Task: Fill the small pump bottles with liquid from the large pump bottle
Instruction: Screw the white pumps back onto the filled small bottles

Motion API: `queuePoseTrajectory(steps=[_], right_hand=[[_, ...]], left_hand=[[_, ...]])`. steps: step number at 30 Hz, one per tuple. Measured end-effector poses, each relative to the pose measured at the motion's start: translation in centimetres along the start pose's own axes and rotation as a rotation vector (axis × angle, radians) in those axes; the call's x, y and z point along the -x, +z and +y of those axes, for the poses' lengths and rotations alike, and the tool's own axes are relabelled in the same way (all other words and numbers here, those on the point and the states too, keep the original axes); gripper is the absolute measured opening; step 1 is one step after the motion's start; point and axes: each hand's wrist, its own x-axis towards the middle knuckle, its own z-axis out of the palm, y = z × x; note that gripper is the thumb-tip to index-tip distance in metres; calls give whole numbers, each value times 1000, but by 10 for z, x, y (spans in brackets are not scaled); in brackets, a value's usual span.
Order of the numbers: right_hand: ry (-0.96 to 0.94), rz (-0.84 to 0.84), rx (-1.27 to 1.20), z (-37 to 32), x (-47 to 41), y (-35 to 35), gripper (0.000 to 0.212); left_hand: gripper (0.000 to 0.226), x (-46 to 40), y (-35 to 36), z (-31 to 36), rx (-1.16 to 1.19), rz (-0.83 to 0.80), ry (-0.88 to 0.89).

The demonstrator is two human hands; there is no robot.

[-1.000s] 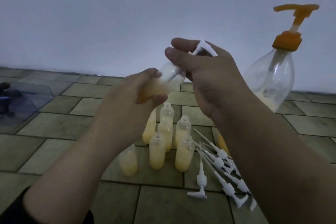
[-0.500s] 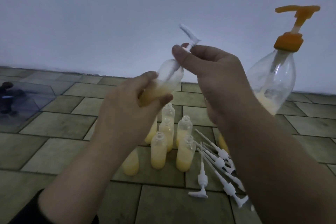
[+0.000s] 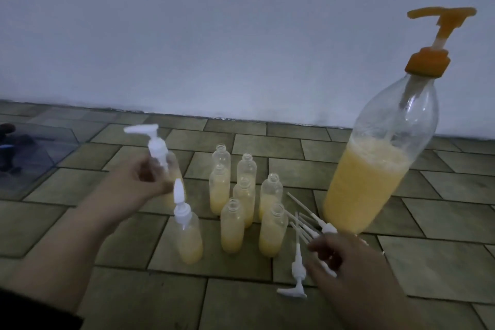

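My left hand (image 3: 136,181) grips a small pump bottle (image 3: 173,169) with yellow liquid in it and a white pump head (image 3: 152,142) fitted on top, just left of the group and low over the floor. A second capped small bottle (image 3: 188,236) stands in front of it. Several open small bottles (image 3: 232,228) partly filled with yellow liquid stand in a cluster at the centre. The large pump bottle (image 3: 375,177) with an orange pump (image 3: 434,43) stands to the right, about half full. My right hand (image 3: 345,260) reaches over the loose white pumps (image 3: 297,265), fingers relaxed and touching them.
The floor is brown tile (image 3: 442,257) and meets a pale wall (image 3: 241,35) at the back. A dark object (image 3: 8,147) lies on a glossy sheet at the far left. The loose pumps' long dip tubes fan out between the small bottles and the large bottle.
My right hand let go of the pump head on the held bottle and dropped to the pile of loose pumps. My left hand lowered the capped bottle towards the floor on the left.
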Motion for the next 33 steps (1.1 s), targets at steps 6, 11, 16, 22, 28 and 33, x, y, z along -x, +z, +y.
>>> queuePoseTrajectory(steps=[6, 11, 16, 22, 28, 33], right_hand=[[-24, -14, 260, 30, 0, 53, 51], [17, 36, 123, 29, 3, 68, 45], [128, 81, 127, 26, -6, 68, 32], [261, 105, 27, 26, -11, 69, 30], [361, 147, -89, 25, -11, 65, 23], [388, 208, -204, 25, -9, 54, 30]], left_hand=[[11, -1, 19, -28, -255, -96, -32], [18, -3, 29, -32, -181, -122, -18], [15, 0, 26, -40, -226, -166, 27], [38, -20, -17, -38, 191, 391, 0], [27, -93, -24, -20, 147, 47, 110], [33, -137, 20, -72, 131, -438, -60]])
